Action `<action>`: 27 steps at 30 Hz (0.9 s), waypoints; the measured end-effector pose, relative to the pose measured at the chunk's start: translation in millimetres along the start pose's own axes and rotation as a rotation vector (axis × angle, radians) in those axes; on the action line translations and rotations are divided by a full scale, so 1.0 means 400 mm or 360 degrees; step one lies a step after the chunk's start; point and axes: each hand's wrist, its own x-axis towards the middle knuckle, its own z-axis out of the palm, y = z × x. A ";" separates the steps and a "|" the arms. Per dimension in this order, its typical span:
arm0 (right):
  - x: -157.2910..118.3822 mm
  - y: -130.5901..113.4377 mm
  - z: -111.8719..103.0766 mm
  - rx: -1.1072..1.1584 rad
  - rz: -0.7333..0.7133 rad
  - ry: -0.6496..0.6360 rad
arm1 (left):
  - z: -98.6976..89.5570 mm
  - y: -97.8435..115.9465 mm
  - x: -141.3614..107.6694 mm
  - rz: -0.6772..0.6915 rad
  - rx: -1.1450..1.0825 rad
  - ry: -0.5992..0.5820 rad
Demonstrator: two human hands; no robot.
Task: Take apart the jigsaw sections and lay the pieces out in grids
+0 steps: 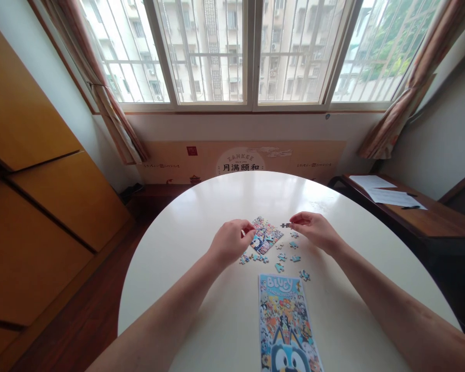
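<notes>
A partly joined jigsaw puzzle lies turned at an angle on the white round table, its many small figures in mixed colours. My left hand is at its left edge, fingers curled and thumb close to them; what they hold, if anything, is hidden. Between the fingertips of my right hand is a jigsaw piece, just right of the joined part and showing a dark grey side. Several loose pieces with light blue parts lie below the joined section and beside my right hand.
A tall "Bluey" picture sheet lies nearer me on the table. Papers and dark pens rest on a wooden desk at right. Wooden cabinets stand at left, with barred windows and curtains beyond.
</notes>
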 end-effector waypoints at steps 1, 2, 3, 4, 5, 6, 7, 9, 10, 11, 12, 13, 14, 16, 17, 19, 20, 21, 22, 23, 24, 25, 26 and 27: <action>-0.007 -0.016 0.004 0.0158 0.0036 -0.0049 | 0.005 0.006 -0.003 0.0037 -0.0071 0.0016; -0.016 -0.035 0.011 0.0291 0.0071 -0.0103 | 0.010 0.012 -0.006 0.0059 -0.0149 0.0025; -0.027 -0.054 0.018 0.0388 0.0089 -0.0149 | 0.014 0.018 -0.008 0.0066 -0.0232 0.0023; -0.038 -0.074 0.026 0.0469 0.0087 -0.0189 | 0.018 0.025 -0.011 0.0060 -0.0321 0.0005; -0.049 -0.093 0.036 0.0531 0.0079 -0.0226 | 0.021 0.030 -0.014 0.0045 -0.0411 -0.0030; -0.060 -0.109 0.045 0.0576 0.0068 -0.0262 | 0.024 0.035 -0.016 0.0024 -0.0494 -0.0075; -0.070 -0.123 0.054 0.0614 0.0057 -0.0291 | 0.027 0.039 -0.017 0.0003 -0.0563 -0.0118; -0.086 -0.140 0.072 0.0667 0.0049 -0.0336 | 0.031 0.043 -0.019 -0.0034 -0.0652 -0.0176; -0.091 -0.144 0.079 0.0683 0.0048 -0.0349 | 0.033 0.043 -0.019 -0.0050 -0.0676 -0.0185; -0.093 -0.145 0.086 0.0688 0.0050 -0.0351 | 0.035 0.043 -0.019 -0.0064 -0.0693 -0.0186; -0.093 -0.144 0.090 0.0679 0.0050 -0.0340 | 0.036 0.042 -0.018 -0.0075 -0.0708 -0.0184; -0.091 -0.140 0.092 0.0655 0.0049 -0.0316 | 0.036 0.040 -0.017 -0.0086 -0.0721 -0.0183; -0.087 -0.133 0.092 0.0617 0.0046 -0.0285 | 0.035 0.038 -0.016 -0.0096 -0.0730 -0.0181; -0.072 -0.112 0.082 0.0503 0.0021 -0.0226 | 0.025 0.031 -0.011 -0.0109 -0.0722 -0.0167; -0.063 -0.098 0.072 0.0418 0.0002 -0.0199 | 0.017 0.026 -0.008 -0.0116 -0.0684 -0.0163; -0.044 -0.067 0.046 0.0174 -0.0043 -0.0167 | -0.007 0.013 -0.002 -0.0138 -0.0504 -0.0183; -0.035 -0.052 0.032 0.0007 -0.0059 -0.0145 | -0.020 0.005 0.001 -0.0152 -0.0367 -0.0206; -0.027 -0.037 0.019 -0.0142 -0.0063 -0.0133 | -0.032 -0.003 0.004 -0.0167 -0.0224 -0.0232; -0.021 -0.025 0.008 -0.0246 -0.0057 -0.0158 | -0.043 -0.011 0.006 -0.0177 -0.0095 -0.0261; -0.016 -0.015 -0.002 -0.0322 -0.0042 -0.0191 | -0.051 -0.018 0.007 -0.0186 0.0007 -0.0298; -0.013 -0.008 -0.008 -0.0392 -0.0019 -0.0216 | -0.056 -0.024 0.007 -0.0191 0.0078 -0.0332; -0.012 -0.004 -0.011 -0.0460 -0.0001 -0.0228 | -0.057 -0.029 0.007 -0.0191 0.0122 -0.0364; -0.012 -0.002 -0.012 -0.0535 0.0003 -0.0217 | -0.056 -0.033 0.006 -0.0187 0.0143 -0.0391; -0.012 -0.001 -0.011 -0.0613 -0.0010 -0.0182 | -0.052 -0.035 0.005 -0.0178 0.0153 -0.0413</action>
